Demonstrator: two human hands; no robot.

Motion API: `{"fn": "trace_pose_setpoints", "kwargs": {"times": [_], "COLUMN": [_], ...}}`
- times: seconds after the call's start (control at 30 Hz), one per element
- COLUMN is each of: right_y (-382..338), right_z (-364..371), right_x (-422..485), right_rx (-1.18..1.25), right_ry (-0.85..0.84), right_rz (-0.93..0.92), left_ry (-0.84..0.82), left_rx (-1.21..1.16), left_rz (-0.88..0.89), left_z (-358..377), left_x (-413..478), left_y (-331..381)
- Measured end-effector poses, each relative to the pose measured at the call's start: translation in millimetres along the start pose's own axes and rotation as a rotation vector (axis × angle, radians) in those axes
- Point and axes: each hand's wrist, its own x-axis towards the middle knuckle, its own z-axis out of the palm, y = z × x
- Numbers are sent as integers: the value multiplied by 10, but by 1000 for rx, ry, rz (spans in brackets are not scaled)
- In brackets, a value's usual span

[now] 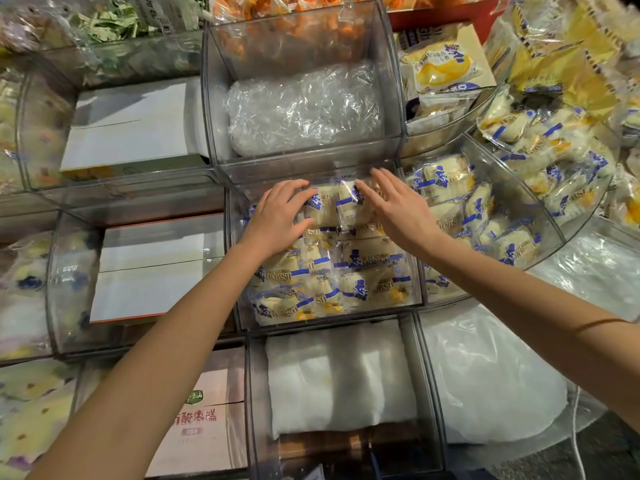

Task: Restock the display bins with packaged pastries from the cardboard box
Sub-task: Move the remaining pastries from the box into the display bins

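– Clear acrylic, entry one: centre bin [232,271], holding packaged pastries [346,282] in blue-and-white wrappers, laid in rows front to back. Hands?
– Left hand [277,221]: fingers curled over the back-row packets [341,206] at 12 o'clock in the bin, thumb against the near edge, gripping the left one. Right hand [401,213]: fingers straight and spread, resting flat on the neighbouring packet, gripping nothing
– Hazards?
– Judged, not observed. Soft goods: a hard press may crush a cake or burst a film seal. The back row sits on top of other packets, so an uneven push could send it sliding forward over the front rows
– Obstructions?
– Upper bin [211,98] at 12 o'clock. Its front wall stands right at the fingertips, leaving little room to tuck anything further back. Contents: crumpled clear film [304,109] only
– Surroundings?
– White cartons [138,129] at 10 o'clock and 9 o'clock, each in its own bin. Curved bin [585,213] at 3 o'clock, the same pastries heaped loosely. White padding [339,375] at 6 o'clock, between the forearms. Cardboard box [474,39] at 1 o'clock, flap up, yellow-printed packets inside; possibly the supply box, though the print is too blurred to match
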Motion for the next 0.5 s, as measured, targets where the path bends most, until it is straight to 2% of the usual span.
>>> {"fn": "trace_pose_setpoints", "kwargs": {"times": [0.13, 0.2, 0.37, 0.5], "right_y": [-70, -50, -19, 8], "right_z": [129, 179, 107, 84], "right_x": [-20, -26, 46, 118], "right_rx": [-81, -118, -172, -101], "right_ry": [-86, -99, -94, -120], "right_rz": [-85, -95, -88, -98], "left_ry": [-59, -116, -128, -215], "left_rx": [75, 85, 99, 101], "left_rz": [178, 149, 76, 1], "left_z": [80, 134, 165, 130], "left_x": [12, 36, 73, 98], "left_y": [180, 262, 232, 195]}}
